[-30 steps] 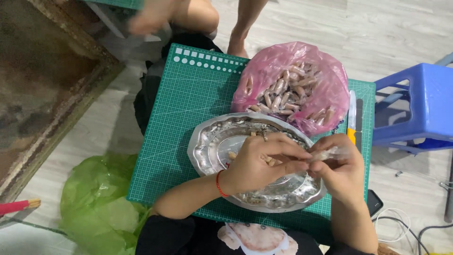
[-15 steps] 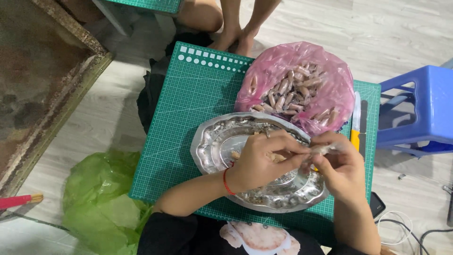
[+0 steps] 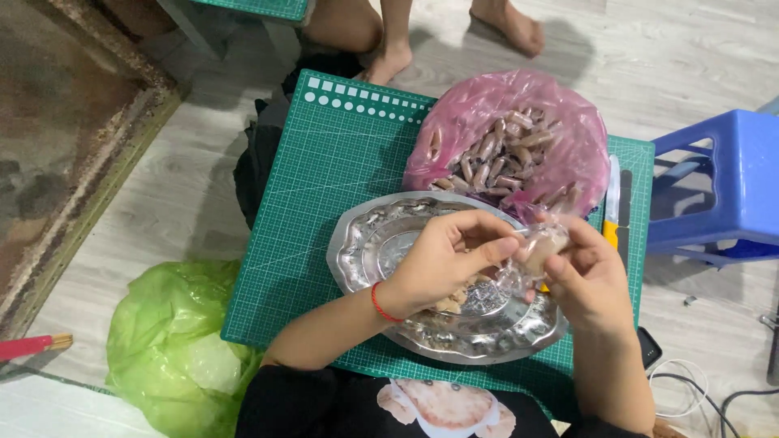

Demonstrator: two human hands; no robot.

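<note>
I see both hands raised over the right half of a silver tray (image 3: 357,243). My left hand (image 3: 446,264) and right hand (image 3: 588,280) meet at a small pale snack (image 3: 542,247) in a clear wrapper. The left thumb and forefinger pinch the wrapper at its left end; the right fingers (image 3: 568,268) close around the snack from the right and below. Both hands are clamped on the same piece, fingertips nearly touching. A loose tail of clear wrapper hangs beneath the snack, above the tray. A red cord circles the left wrist.

The tray is oval with an embossed, scalloped rim. It lies on a green cutting mat (image 3: 324,162) printed with a fine grid and a row of pale squares and dots along its far edge. A few pale unwrapped pieces lie in the tray under the left hand.

Just beyond the tray, touching its far rim, a pink plastic bag (image 3: 487,113) sits open on the mat, holding many small wrapped pieces of the same kind. A knife with a yellow and white handle (image 3: 612,203) lies along the right edge of the mat, beside the bag.

To the left of the mat, on the floor, lies a crumpled green plastic bag (image 3: 162,341). A blue plastic stool (image 3: 722,186) stands to the right. Another person's bare feet (image 3: 389,57) rest at the far edge of the mat.
</note>
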